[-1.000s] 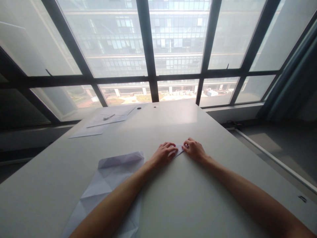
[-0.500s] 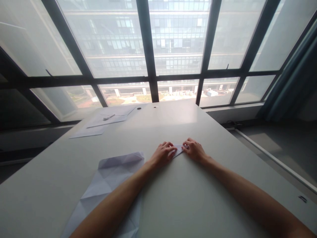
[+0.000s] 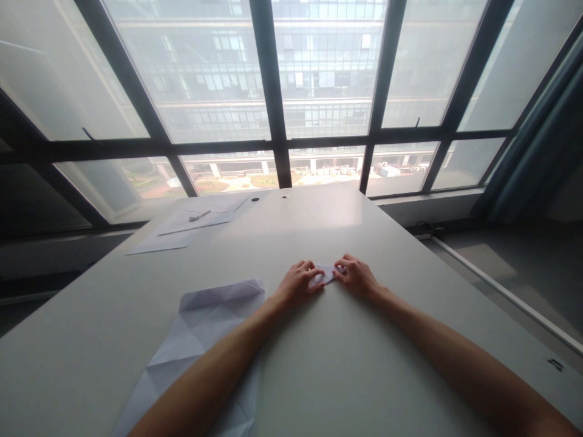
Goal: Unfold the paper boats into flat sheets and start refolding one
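Observation:
A small folded piece of white paper [image 3: 327, 273] lies on the white table between my two hands. My left hand [image 3: 300, 279] grips its left side with thumb and fingers. On the other side, my right hand [image 3: 354, 275] pinches the paper's right end. Fingers cover both ends of the piece, so its full shape is hidden. Under and beside my left forearm lies a larger creased sheet of paper [image 3: 200, 331], its far edge bent up a little.
More white sheets [image 3: 159, 241] lie at the table's far left, with a small white object [image 3: 199, 215] on top. Two round holes pierce the tabletop [image 3: 310, 209] near the window. A small dark mark [image 3: 555, 365] is at the right edge. A curtain [image 3: 532, 133] hangs at right.
My left fingers have shifted slightly over the folded paper, and its near edge shows less below them. Both hands stay in nearly the same place.

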Motion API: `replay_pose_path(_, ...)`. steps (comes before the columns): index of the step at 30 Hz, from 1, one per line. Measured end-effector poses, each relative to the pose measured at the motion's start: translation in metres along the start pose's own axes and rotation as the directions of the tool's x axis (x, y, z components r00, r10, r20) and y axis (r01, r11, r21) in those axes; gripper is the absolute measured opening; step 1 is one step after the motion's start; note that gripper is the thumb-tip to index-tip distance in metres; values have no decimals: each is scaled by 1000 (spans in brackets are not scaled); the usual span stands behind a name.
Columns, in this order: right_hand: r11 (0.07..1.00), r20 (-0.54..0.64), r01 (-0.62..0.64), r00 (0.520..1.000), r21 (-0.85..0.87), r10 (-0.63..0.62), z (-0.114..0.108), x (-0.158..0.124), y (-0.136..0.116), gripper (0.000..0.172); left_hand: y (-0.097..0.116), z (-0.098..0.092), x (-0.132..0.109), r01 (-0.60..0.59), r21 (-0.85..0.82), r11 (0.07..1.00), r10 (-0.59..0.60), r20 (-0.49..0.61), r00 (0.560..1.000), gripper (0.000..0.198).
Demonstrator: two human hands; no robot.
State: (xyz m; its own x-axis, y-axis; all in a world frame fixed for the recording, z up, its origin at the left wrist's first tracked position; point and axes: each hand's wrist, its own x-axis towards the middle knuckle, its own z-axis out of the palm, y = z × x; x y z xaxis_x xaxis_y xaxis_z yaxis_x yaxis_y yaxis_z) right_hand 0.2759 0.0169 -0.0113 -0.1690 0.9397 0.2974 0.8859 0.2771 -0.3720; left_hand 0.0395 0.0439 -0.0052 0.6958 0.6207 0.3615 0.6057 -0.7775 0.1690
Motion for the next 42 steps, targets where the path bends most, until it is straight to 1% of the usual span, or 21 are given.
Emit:
replay_pose_path(4,1000,12,11,1000,16,-11,-1,0,-1,21,-1,-1,0,24,30,999,-24,-3,1000,27)
replay_pose_path(7,999,20,25,999,36,-25,-2,-1,-1,22,-1,-1,0,34,55,998,-34,-13,999,30)
replay_pose_path(12,996,30,68,997,49,-70,-4,-2,-1,28,-2,-1,0,41,100,994,-40,-12,999,32)
replay_pose_path(16,996,30,69,997,48,-70,-3,-2,0,27,-1,-2,0,50,95,994,-50,-9,999,33)
replay_pose_path(19,996,34,69,997,50,-71,-2,-1,0,26,-1,-4,0,65,91,994,-65,-7,998,40)
replay_pose_path(21,995,30,82,996,59,-84,-1,-1,0,25,-2,-4,0,65,95,993,-65,-3,998,43)
replay_pose_path(24,991,7,109,994,72,-110,0,-1,2,23,-3,-3,1,62,93,994,-63,1,998,42)
replay_pose_path(31,973,-33,192,981,127,-189,3,-1,6,24,-4,-5,1,84,65,994,-84,7,996,38)
replay_pose_path(35,959,-75,222,974,174,-212,4,-1,7,20,-5,-5,1,91,30,995,-90,-18,996,36)
replay_pose_path(39,930,-136,261,963,258,-232,5,1,7,17,-4,-3,1,99,-40,994,-101,-54,993,32)
replay_pose_path(42,900,-158,264,962,347,-221,4,3,7,20,-4,-2,2,80,-112,990,-89,-75,993,30)
